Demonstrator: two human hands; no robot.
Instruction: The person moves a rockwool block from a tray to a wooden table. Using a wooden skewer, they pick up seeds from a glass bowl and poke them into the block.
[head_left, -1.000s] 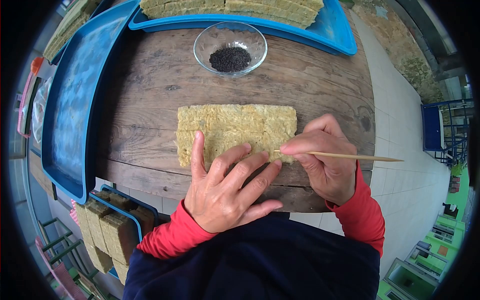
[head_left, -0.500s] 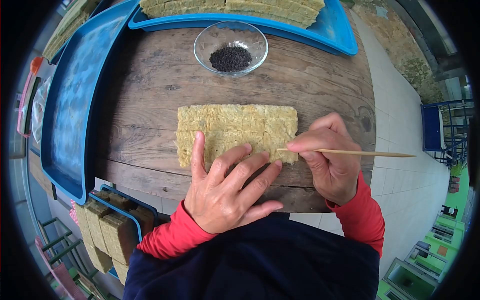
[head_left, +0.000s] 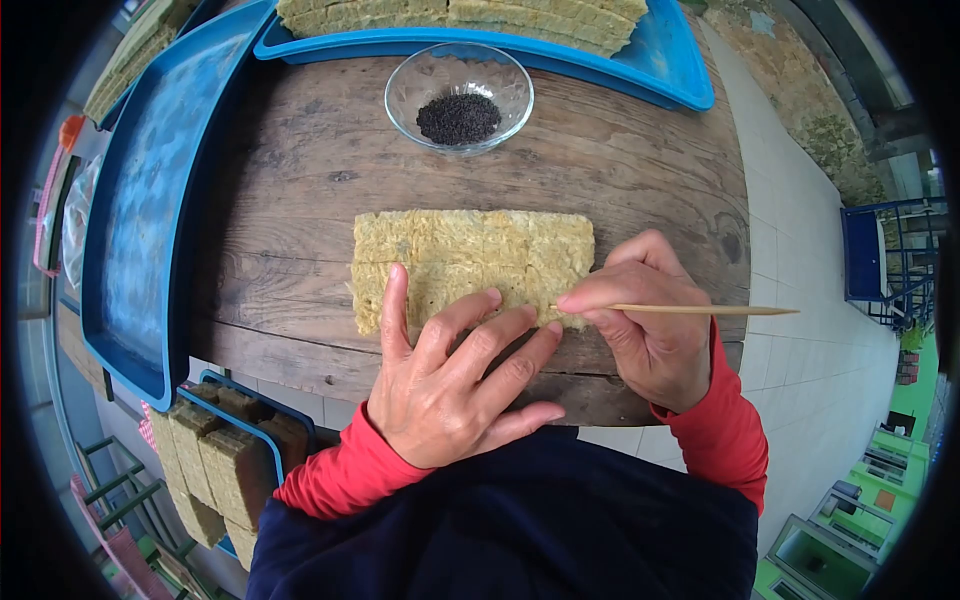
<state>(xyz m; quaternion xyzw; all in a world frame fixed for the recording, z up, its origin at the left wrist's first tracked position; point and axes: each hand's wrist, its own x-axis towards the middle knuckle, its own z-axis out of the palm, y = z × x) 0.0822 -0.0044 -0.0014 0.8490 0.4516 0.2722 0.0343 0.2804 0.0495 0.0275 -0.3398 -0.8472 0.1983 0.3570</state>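
Observation:
A pale yellow fibrous slab, like a rockwool sheet [head_left: 470, 240], lies flat on the wooden table, scored into blocks with small dark holes in some. My left hand [head_left: 450, 380] rests over its near edge with fingers spread. Between the thumb and fingers of my right hand [head_left: 650, 325] is a thin wooden stick [head_left: 730, 310], its far end pointing right. The stick's working tip is at the slab's near right part, close by my left fingertips. Beyond the slab stands a clear glass bowl [head_left: 460, 75] with small black seeds [head_left: 458, 119] in it.
A blue tray [head_left: 420, 43] with more yellow slabs [head_left: 540, 20] runs along the table's far side. Another blue tray [head_left: 150, 210] stands at the left. Below left, fibrous blocks [head_left: 210, 460] sit in a blue crate. The wooden table [head_left: 280, 200] ends at the tiled floor on the right.
My right hand has shifted left with the stick, and its fingertips are now over the slab's right edge. My left hand has stayed put.

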